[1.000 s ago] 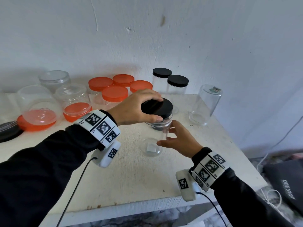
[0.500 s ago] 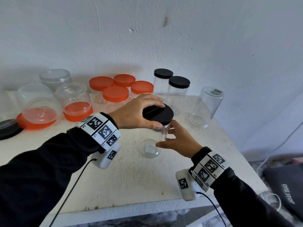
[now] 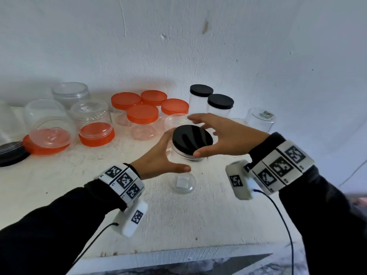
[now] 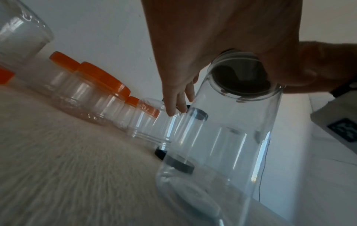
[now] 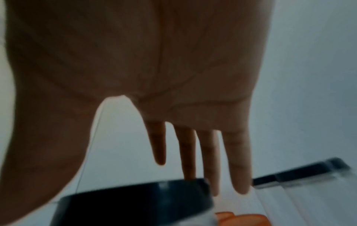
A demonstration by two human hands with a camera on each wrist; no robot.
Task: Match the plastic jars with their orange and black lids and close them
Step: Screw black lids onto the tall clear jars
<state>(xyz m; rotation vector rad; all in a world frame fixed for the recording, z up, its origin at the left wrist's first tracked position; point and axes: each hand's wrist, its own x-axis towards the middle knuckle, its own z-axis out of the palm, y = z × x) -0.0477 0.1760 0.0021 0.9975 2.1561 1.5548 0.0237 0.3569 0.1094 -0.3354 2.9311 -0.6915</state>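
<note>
A tall clear jar (image 3: 178, 155) stands on the white table (image 3: 178, 225) with a black lid (image 3: 191, 139) on its mouth. My left hand (image 3: 168, 151) lies against the jar's left side, fingers straight and thumb stretched across its front. My right hand (image 3: 195, 135) is spread over the lid, its thumb at the near rim and its fingers past the far rim. The left wrist view shows the jar (image 4: 231, 137) from low down, with straight fingers (image 4: 173, 104) beyond it. In the blurred right wrist view, straight fingers (image 5: 208, 152) reach over the lid (image 5: 135, 201).
Several orange-lidded jars (image 3: 143, 116) and two black-lidded jars (image 3: 220, 104) stand along the wall. An upturned clear jar (image 3: 260, 120) is at the right. Upturned jars cover orange lids (image 3: 95, 133) at the left, next to a black lid (image 3: 10, 153). Another loose black lid (image 4: 160, 152) lies behind the jar.
The hands have swapped places. My left hand came off the lid and went down to the jar's left side. My right hand left the jar's body and moved over the lid.
</note>
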